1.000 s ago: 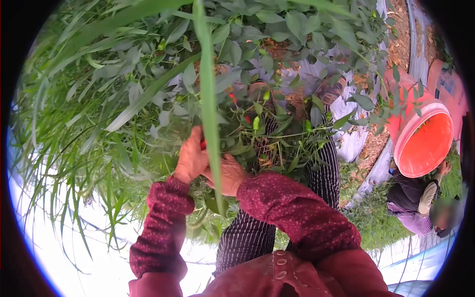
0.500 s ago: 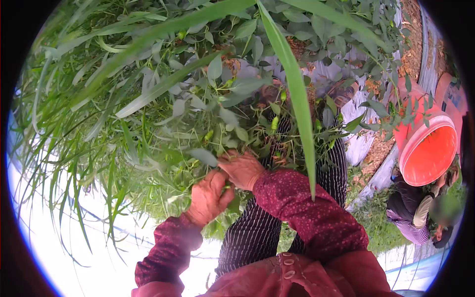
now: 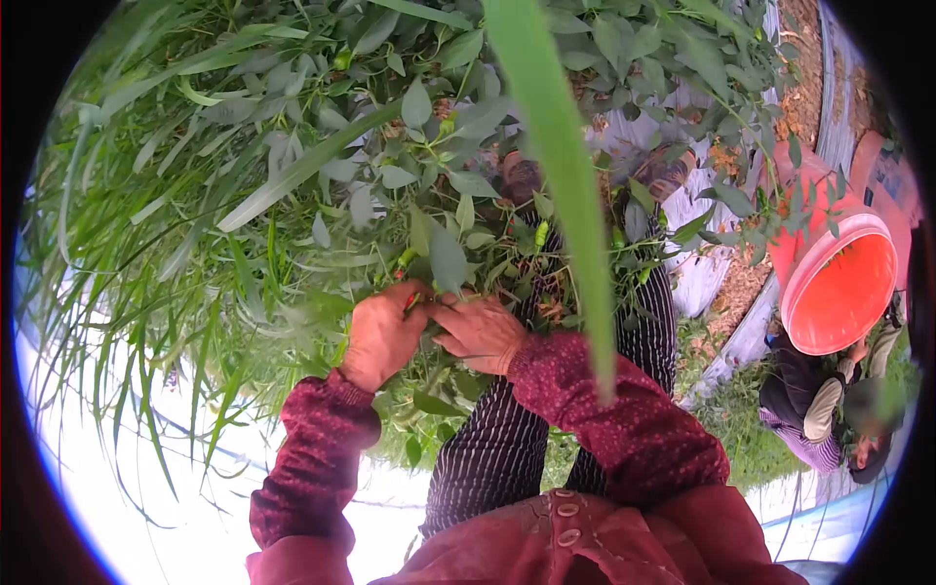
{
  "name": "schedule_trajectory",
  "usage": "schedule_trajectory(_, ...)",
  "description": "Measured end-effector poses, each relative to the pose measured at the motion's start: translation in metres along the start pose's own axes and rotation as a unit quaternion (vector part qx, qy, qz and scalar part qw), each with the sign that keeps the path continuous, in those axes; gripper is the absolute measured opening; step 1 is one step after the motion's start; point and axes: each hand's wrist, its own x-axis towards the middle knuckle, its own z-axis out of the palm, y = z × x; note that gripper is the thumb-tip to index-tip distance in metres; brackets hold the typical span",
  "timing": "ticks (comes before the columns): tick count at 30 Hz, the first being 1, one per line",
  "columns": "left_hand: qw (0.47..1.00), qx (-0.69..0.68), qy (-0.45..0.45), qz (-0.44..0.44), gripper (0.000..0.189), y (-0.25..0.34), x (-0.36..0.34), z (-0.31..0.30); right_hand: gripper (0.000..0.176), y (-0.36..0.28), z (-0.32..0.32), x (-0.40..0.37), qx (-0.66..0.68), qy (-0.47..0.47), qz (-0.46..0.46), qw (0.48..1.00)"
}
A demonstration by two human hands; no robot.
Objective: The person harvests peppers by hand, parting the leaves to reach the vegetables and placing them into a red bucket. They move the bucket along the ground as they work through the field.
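Observation:
My left hand (image 3: 378, 333) is closed, and a small red chili pepper (image 3: 412, 301) shows between its thumb and fingers. Close against it, my right hand (image 3: 480, 331) has its fingers bent inward among the stems; what they grip is hidden. Both hands are at the lower edge of a leafy pepper plant (image 3: 448, 258). A green chili pepper (image 3: 406, 258) hangs just above my left hand, and another pale green pepper (image 3: 541, 234) hangs above and to the right of my right hand.
A red bucket (image 3: 829, 253) lies tipped at the right, its mouth facing me. Beyond it another person (image 3: 804, 400) crouches. Long grass blades (image 3: 146, 253) crowd the left, and one broad blade (image 3: 561, 175) crosses close to the camera. Silvery plastic sheeting (image 3: 707, 278) covers the ground.
My left hand has moved up and slightly left, and a red chili pepper now shows in it. My right hand has shifted a little down and right. The near grass blade has swung left.

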Motion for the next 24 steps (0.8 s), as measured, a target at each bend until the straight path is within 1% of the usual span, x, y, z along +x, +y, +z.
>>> schedule_trajectory(2,0.998,0.046,-0.025,-0.043,0.023,0.001,0.007,0.004,0.045,0.0,0.008,-0.008,-0.037,0.052,-0.003,0.998)
schedule_trajectory(3,0.998,0.044,-0.028,-0.042,0.023,0.0,0.006,0.006,0.049,0.004,0.015,-0.007,-0.039,0.077,-0.016,0.996)
schedule_trajectory(4,0.997,0.077,-0.007,-0.027,0.025,-0.001,0.006,0.006,0.049,0.004,0.022,-0.009,-0.039,0.079,-0.01,0.996)
schedule_trajectory(5,0.994,0.107,0.018,-0.003,0.027,0.001,0.013,0.009,0.051,0.002,0.019,-0.007,-0.057,0.032,-0.011,0.998)
schedule_trajectory(6,0.994,0.1,0.024,0.018,0.027,0.008,0.018,0.009,0.053,0.003,0.01,-0.004,-0.081,-0.01,-0.011,0.997)
schedule_trajectory(7,0.992,0.105,0.057,0.037,0.029,0.018,0.016,0.004,0.048,-0.002,0.005,-0.007,-0.085,0.022,-0.009,0.996)
schedule_trajectory(8,0.988,0.11,0.091,0.055,0.03,0.029,0.018,-0.002,0.048,-0.007,-0.008,-0.008,-0.102,0.038,-0.005,0.994)
schedule_trajectory(9,0.986,0.107,0.101,0.073,0.03,0.043,0.024,-0.007,0.045,-0.015,-0.022,-0.01,-0.112,0.08,0.006,0.99)
schedule_trajectory(10,0.978,0.093,0.125,0.139,0.031,0.058,0.027,-0.01,0.042,-0.023,-0.034,-0.012,-0.117,0.12,0.016,0.986)
schedule_trajectory(11,0.965,0.082,0.146,0.202,0.032,0.07,0.028,-0.01,0.04,-0.026,-0.045,-0.019,-0.113,0.203,0.016,0.972)
schedule_trajectory(12,0.964,0.036,0.139,0.225,0.034,0.076,0.03,-0.006,0.04,-0.026,-0.061,-0.025,-0.12,0.212,0.014,0.97)
schedule_trajectory(13,0.956,0.027,0.152,0.251,0.036,0.086,0.035,-0.003,0.041,-0.026,-0.078,-0.031,-0.013,0.252,0.027,0.967)
schedule_trajectory(14,0.947,0.016,0.164,0.277,0.038,0.095,0.039,0.001,0.042,-0.025,-0.094,-0.038,0.094,0.287,0.038,0.953)
schedule_trajectory(15,0.939,0.004,0.174,0.298,0.039,0.102,0.044,0.007,0.039,-0.025,-0.108,-0.047,0.169,0.335,0.043,0.926)
schedule_trajectory(16,0.931,-0.007,0.184,0.316,0.041,0.108,0.048,0.012,0.031,-0.016,-0.114,-0.047,0.396,0.319,-0.004,0.861)
schedule_trajectory(17,0.935,0.007,0.176,0.308,0.043,0.122,0.05,0.015,0.031,-0.01,-0.12,-0.047,0.582,0.288,-0.024,0.76)
schedule_trajectory(18,0.935,0.016,0.148,0.323,0.048,0.126,0.054,0.021,0.032,-0.005,-0.123,-0.046,0.743,0.243,-0.043,0.622)
schedule_trajectory(20,0.936,0.097,0.125,0.315,0.054,0.149,0.062,0.026,0.037,0.0,-0.126,-0.04,0.797,0.259,-0.072,0.541)
schedule_trajectory(21,0.943,0.114,0.098,0.296,0.058,0.156,0.066,0.027,0.04,0.003,-0.129,-0.042,0.819,0.255,-0.052,0.512)
schedule_trajectory(22,0.94,0.112,0.095,0.308,0.058,0.161,0.069,0.027,0.04,0.004,-0.131,-0.047,0.815,0.266,-0.059,0.511)
schedule_trajectory(24,0.944,0.079,0.04,0.319,0.056,0.17,0.077,0.02,0.038,0.001,-0.142,-0.053,0.723,0.323,-0.046,0.609)
